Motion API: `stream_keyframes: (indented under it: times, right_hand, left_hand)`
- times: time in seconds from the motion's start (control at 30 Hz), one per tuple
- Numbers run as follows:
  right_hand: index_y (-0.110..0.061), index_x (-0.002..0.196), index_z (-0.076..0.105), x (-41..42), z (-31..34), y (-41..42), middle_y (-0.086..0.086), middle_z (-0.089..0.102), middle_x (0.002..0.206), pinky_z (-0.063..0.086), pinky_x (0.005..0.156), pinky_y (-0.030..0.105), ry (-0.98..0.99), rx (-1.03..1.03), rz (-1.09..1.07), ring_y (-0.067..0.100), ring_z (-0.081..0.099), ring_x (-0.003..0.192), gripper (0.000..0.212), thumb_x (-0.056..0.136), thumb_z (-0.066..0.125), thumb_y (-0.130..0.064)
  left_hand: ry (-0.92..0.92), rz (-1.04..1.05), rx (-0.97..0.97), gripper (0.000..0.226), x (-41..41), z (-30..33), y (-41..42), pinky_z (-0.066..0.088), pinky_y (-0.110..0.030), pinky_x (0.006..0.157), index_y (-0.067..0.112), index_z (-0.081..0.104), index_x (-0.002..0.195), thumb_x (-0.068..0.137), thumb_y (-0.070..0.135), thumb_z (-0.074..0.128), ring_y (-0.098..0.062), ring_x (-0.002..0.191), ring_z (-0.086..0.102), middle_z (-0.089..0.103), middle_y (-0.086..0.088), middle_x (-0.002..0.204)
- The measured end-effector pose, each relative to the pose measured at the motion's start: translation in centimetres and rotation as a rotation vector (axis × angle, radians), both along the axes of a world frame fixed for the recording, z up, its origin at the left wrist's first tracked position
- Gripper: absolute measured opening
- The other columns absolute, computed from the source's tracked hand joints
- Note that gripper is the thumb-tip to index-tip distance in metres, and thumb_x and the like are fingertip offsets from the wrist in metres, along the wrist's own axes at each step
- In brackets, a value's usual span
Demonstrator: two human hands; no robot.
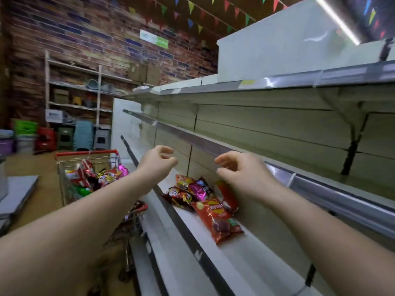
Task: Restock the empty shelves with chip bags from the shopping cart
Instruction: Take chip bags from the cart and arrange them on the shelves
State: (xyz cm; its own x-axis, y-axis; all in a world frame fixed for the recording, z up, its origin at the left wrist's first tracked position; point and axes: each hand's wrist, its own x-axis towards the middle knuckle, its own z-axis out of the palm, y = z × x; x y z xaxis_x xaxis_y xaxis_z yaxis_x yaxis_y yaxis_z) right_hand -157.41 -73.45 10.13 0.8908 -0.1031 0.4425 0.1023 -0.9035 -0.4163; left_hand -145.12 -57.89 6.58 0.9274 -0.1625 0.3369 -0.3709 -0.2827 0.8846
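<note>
Several chip bags (205,201) lie on a white shelf (252,251); more fill the cart (89,176) at left. Left hand (157,162) and right hand (241,171) hover above the shelf, fingers loosely curled, holding nothing.

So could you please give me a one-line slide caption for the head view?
Both hands, left and right, hover empty above chip bags on a shelf, shopping cart behind.

Red-orange chip bag (217,218); magenta bag (201,190); red-handled cart (85,153); white shelf (245,253); red-brown brick wall (85,39).
</note>
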Motion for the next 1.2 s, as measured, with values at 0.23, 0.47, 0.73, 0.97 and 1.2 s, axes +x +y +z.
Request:
stream_keyframes:
  times: [0.23, 0.47, 0.73, 0.97, 1.2]
  right_hand:
    - [-0.023, 0.116, 0.060, 12.5, -2.6, 5.4, -0.001, 0.061, 0.116, 0.045, 0.086, 0.025, 0.097, 0.072, 0.105, 0.015, 0.058, 0.103, 0.026, 0.092, 0.053, -0.022]
    - [-0.021, 0.121, 0.059, 22.2, -7.5, 8.9, 0.001, 0.061, 0.120, 0.045, 0.093, 0.030, 0.241, 0.117, 0.221, 0.018, 0.056, 0.110, 0.030, 0.091, 0.053, -0.026]
    - [-0.018, 0.124, 0.057, 33.5, -13.9, 9.8, 0.002, 0.061, 0.119, 0.047, 0.081, 0.024, 0.403, 0.173, 0.360, 0.013, 0.056, 0.096, 0.032, 0.093, 0.054, -0.025]
    - [-0.018, 0.121, 0.059, 42.9, -17.1, 12.0, 0.002, 0.061, 0.117, 0.044, 0.076, 0.024, 0.473, 0.249, 0.432, 0.014, 0.057, 0.097, 0.031, 0.092, 0.054, -0.027]
    - [-0.018, 0.122, 0.057, 51.8, -20.5, 16.8, 0.001, 0.060, 0.113, 0.050, 0.079, 0.030, 0.572, 0.233, 0.469, 0.016, 0.059, 0.092, 0.032, 0.092, 0.055, -0.029]
  left_hand:
    - [0.082, 0.150, 0.049, 0.032, 8.0, -3.0, 7.3, 0.047, -0.034, 0.085, 0.014, 0.053, 0.124, 0.093, 0.022, 0.056, -0.021, 0.097, 0.056, 0.056, -0.005, 0.112]
    - [0.207, 0.257, 0.074, 0.029, 13.3, -7.4, 11.1, 0.044, -0.030, 0.079, 0.013, 0.052, 0.122, 0.094, 0.022, 0.055, -0.018, 0.095, 0.055, 0.055, -0.005, 0.110]
    - [0.337, 0.403, 0.085, 0.030, 20.8, -12.6, 12.9, 0.050, -0.037, 0.081, 0.016, 0.054, 0.121, 0.093, 0.026, 0.057, -0.021, 0.092, 0.061, 0.059, -0.007, 0.114]
    - [0.427, 0.457, -0.061, 0.027, 27.0, -15.8, 13.1, 0.044, -0.029, 0.066, 0.016, 0.054, 0.118, 0.093, 0.025, 0.057, -0.019, 0.084, 0.055, 0.060, -0.004, 0.105]
    - [0.482, 0.513, -0.099, 0.020, 34.9, -19.2, 17.1, 0.046, -0.025, 0.070, 0.020, 0.054, 0.113, 0.094, 0.023, 0.055, -0.017, 0.096, 0.058, 0.058, -0.004, 0.112]
